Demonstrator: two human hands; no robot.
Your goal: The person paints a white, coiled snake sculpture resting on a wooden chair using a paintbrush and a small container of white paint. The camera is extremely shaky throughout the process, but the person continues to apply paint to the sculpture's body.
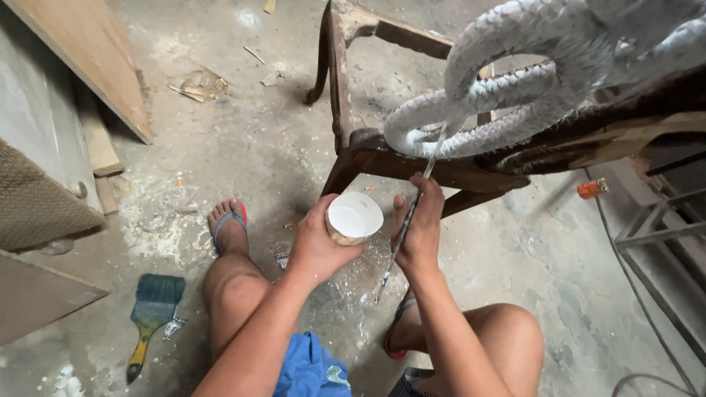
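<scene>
L hand (318,242) grips white cup (354,217); R hand (421,228) pinches thin brush (412,209), tip on carved coil (485,110). Best w/ light strokes, cup kept level.

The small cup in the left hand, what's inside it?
The cup, held in the left hand, is filled with something smooth and white, level near the rim. Whatever lies beneath that surface, and the cup's base, hidden by the fingers, cannot be seen.

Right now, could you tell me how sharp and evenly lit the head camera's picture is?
Head view: soft, even daylight, no glare; the left hand with the small bowl and the right hand with the thin tool are sharp; the white carved coil bulges at the wide-angle edge.
</scene>
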